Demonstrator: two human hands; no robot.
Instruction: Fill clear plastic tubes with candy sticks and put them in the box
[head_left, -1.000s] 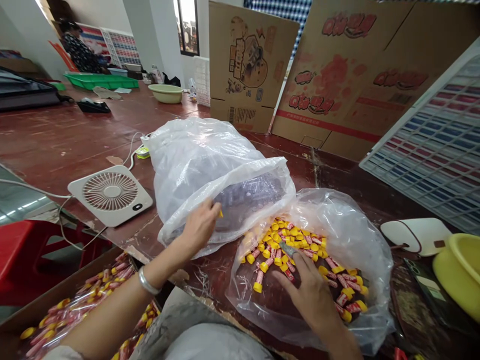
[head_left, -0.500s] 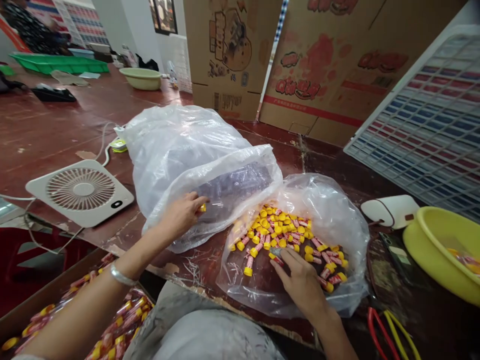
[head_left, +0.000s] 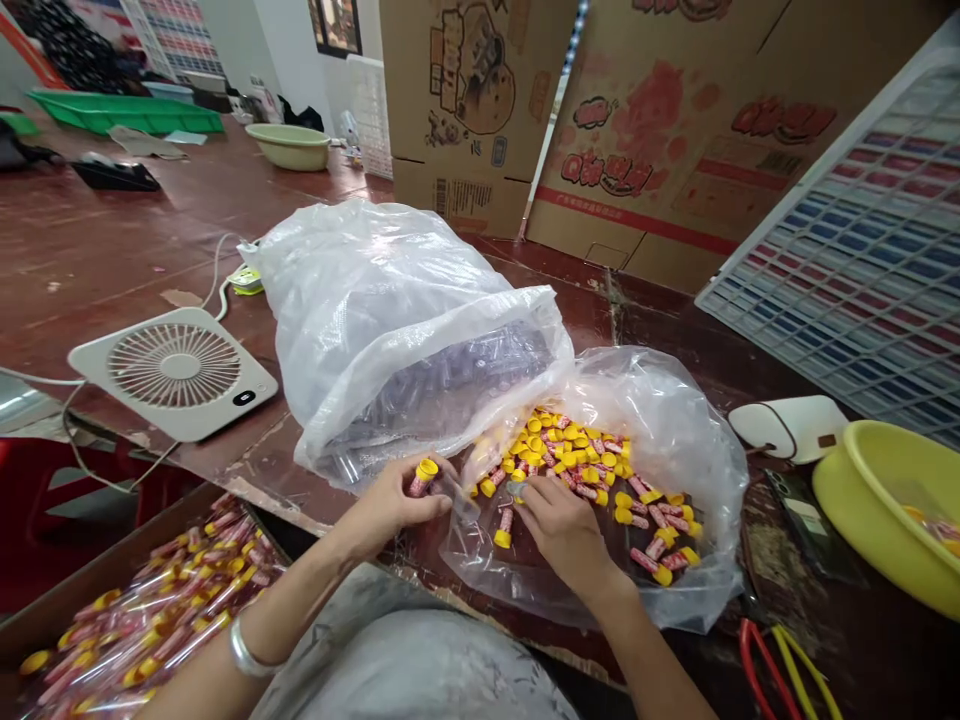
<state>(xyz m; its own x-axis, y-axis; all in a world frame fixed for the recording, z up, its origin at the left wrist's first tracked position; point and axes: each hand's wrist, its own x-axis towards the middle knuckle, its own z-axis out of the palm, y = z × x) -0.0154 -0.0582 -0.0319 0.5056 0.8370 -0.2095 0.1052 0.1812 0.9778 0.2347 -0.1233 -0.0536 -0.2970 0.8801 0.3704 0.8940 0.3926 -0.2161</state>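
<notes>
My left hand (head_left: 401, 505) is closed around a small pink-wrapped tube with a yellow cap (head_left: 422, 480). A clear plastic tube (head_left: 459, 500) also lies along its fingers, pointing right. My right hand (head_left: 559, 525), a grey cover on one fingertip, pinches a yellow-capped piece (head_left: 519, 498) that its fingers mostly hide. Around that hand, many similar yellow-capped pink tubes (head_left: 577, 460) lie in an open clear plastic bag (head_left: 660, 410). Behind my left hand is a big white sack (head_left: 375, 270), its mouth facing me and full of clear tubes (head_left: 465, 375).
Below left, a box holds long clear tubes filled with yellow-capped pieces (head_left: 180, 600). A white fan (head_left: 184, 365) lies left. To the right are a yellow basin (head_left: 862, 500), a phone (head_left: 810, 520), a white device (head_left: 795, 425) and red-and-yellow-handled scissors (head_left: 787, 670). Cardboard boxes (head_left: 645, 150) stand behind.
My left hand has come out of the sack's mouth, toward me and right, with a clear tube now along its fingers. My right hand has shifted left over the pile.
</notes>
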